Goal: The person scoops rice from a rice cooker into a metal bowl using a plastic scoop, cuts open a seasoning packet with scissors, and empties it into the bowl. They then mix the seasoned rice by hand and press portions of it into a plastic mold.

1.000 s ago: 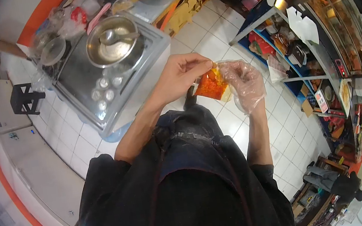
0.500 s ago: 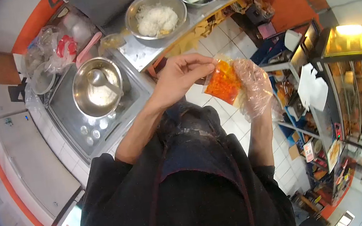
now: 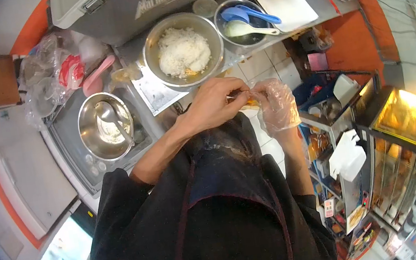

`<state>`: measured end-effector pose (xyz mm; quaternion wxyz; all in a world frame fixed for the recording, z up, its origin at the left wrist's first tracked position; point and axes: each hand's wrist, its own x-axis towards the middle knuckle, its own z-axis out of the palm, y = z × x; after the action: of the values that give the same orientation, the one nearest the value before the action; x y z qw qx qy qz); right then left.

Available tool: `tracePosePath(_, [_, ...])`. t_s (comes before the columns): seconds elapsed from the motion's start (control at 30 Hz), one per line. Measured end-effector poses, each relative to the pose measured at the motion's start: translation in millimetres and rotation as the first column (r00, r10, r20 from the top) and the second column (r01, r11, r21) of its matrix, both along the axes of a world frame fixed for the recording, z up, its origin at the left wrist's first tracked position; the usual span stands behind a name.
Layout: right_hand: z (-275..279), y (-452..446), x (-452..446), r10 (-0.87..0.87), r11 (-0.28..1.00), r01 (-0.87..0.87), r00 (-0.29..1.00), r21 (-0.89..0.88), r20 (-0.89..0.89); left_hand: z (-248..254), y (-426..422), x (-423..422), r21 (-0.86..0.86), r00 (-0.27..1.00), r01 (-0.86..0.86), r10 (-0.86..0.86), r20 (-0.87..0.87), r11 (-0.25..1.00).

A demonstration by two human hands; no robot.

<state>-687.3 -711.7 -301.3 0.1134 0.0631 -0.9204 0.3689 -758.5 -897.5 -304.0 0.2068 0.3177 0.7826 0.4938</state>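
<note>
Bare fingers of my left hand [image 3: 217,101] pinch one edge of a clear plastic packet [image 3: 252,103] with orange-red contents. My right hand [image 3: 276,104], in a thin clear plastic glove, grips the same packet from the other side. The two hands meet at the fingertips in front of my apron, and most of the packet is hidden behind them. Just beyond sits a steel bowl [image 3: 150,58] of white rice [image 3: 183,52], with some yellowish bits at its near side.
Left, a steel bowl [image 3: 93,147] holding a ladle [image 3: 107,114] stands on a metal surface [image 3: 68,145]. A pan with blue spoons [image 3: 250,13] and a white board [image 3: 286,2] lie at the back. Behind the rice is a grey cooler [image 3: 146,2]. A lit display case [image 3: 405,116] stands right.
Both hands have drawn together and turned, so the packet, plainly visible before, is now mostly covered. My view has tilted up, showing more of the cooler.
</note>
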Motion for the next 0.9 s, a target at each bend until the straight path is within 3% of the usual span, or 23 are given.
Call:
tracePosePath(0.07, [-5.4, 9.0, -11.4, 0.156, 0.981, -0.142, 0.983, 0.136, -0.101, -7.1, 9.4, -0.8, 0.166, 0.975, -0.158, 0.127, 0.184, 0.973])
tracePosePath(0.1, [-6.4, 7.3, -15.3, 0.041, 0.998, -0.043, 0.998, -0.043, -0.046, -10.3, 15.3, -1.0, 0.176, 0.977, -0.142, 0.11, 0.182, 0.974])
tracePosePath(0.17, [-3.0, 11.5, -20.9, 0.056, 0.998, -0.057, 0.997, -0.02, -0.055, -18.9, 20.5, 3.5, 0.202, 0.881, -0.303, 0.193, 0.432, 0.931])
tracePosePath(0.23, [-8.6, 19.4, -26.8, 0.068, 0.998, -0.069, 0.996, -0.006, -0.066, -28.7, 25.9, 5.7, 0.213, 0.822, -0.354, 0.194, 0.535, 0.911])
tracePosePath(0.27, [-16.4, 25.4, -27.5, 0.109, 0.991, -0.114, 0.992, -0.07, -0.068, -32.0, 29.2, 8.5, 0.201, 0.745, -0.426, 0.216, 0.631, 0.882])
tracePosePath(0.3, [-20.2, 32.1, -27.5, 0.144, 0.98, -0.153, 0.986, -0.129, -0.079, -33.5, 36.1, 11.7, 0.21, 0.754, -0.393, 0.183, 0.63, 0.895])
tracePosePath(0.33, [-17.0, 37.7, -26.8, 0.101, 0.987, -0.111, 0.991, -0.118, -0.083, -34.3, 44.5, 15.3, 0.23, 0.714, -0.488, 0.234, 0.66, 0.842])
tracePosePath(0.4, [-3.1, 48.8, -16.9, -0.009, 0.957, 0.05, 0.99, -0.287, 0.142, -43.1, 60.6, 19.9, 0.227, 0.652, -0.596, 0.3, 0.696, 0.77])
tracePosePath(0.43, [3.9, 50.5, -11.1, -0.064, 0.955, 0.105, 0.986, -0.278, 0.151, -46.7, 67.0, 20.4, 0.207, 0.63, -0.628, 0.334, 0.701, 0.751])
tracePosePath(0.5, [13.4, 56.3, -3.7, -0.253, 0.689, 0.413, 0.907, -0.596, 0.336, -43.6, 80.7, 16.5, 0.312, 0.622, -0.653, 0.254, 0.74, 0.69])
tracePosePath(0.53, [9.3, 65.1, 2.5, -0.262, 0.685, 0.425, 0.902, -0.592, 0.345, -40.9, 86.5, 17.3, 0.335, 0.579, -0.697, 0.221, 0.785, 0.634])
tracePosePath(0.6, [-3.6, 72.6, 7.7, 0.048, 0.55, 0.398, 0.863, -0.734, 0.504, -35.7, 94.1, 22.6, 0.332, 0.535, -0.739, 0.21, 0.819, 0.587])
tracePosePath(0.63, [-0.7, 73.3, 7.4, 0.094, 0.556, 0.374, 0.859, -0.742, 0.504, -33.1, 92.4, 26.0, 0.334, 0.497, -0.783, 0.203, 0.844, 0.525])
tracePosePath(0.67, [6.7, 74.3, 6.4, 0.05, 0.647, 0.387, 0.839, -0.658, 0.543, -30.5, 89.6, 31.3, 0.324, 0.481, -0.818, 0.256, 0.838, 0.475])
tracePosePath(0.73, [6.3, 68.1, 1.9, 0.066, 0.766, 0.325, 0.818, -0.555, 0.571, -21.2, 76.5, 48.4, 0.193, 0.542, -0.782, 0.494, 0.68, 0.592])
tracePosePath(0.8, [-3.1, 50.6, 5.6, 0.198, 0.809, 0.197, 0.795, -0.554, 0.573, -10.0, 56.3, 68.9, 0.159, 0.512, -0.777, 0.465, 0.722, 0.61])
tracePosePath(0.83, [-9.4, 41.5, 11.9, 0.249, 0.787, 0.196, 0.766, -0.585, 0.592, -7.8, 44.5, 84.1, 0.157, 0.478, -0.823, 0.515, 0.712, 0.546])
tracePosePath(0.9, [-19.7, 14.6, 18.5, 0.346, 0.772, 0.135, 0.73, -0.621, 0.59, -8.1, 18.2, 111.5, 0.125, 0.371, -0.862, 0.444, 0.816, 0.491])
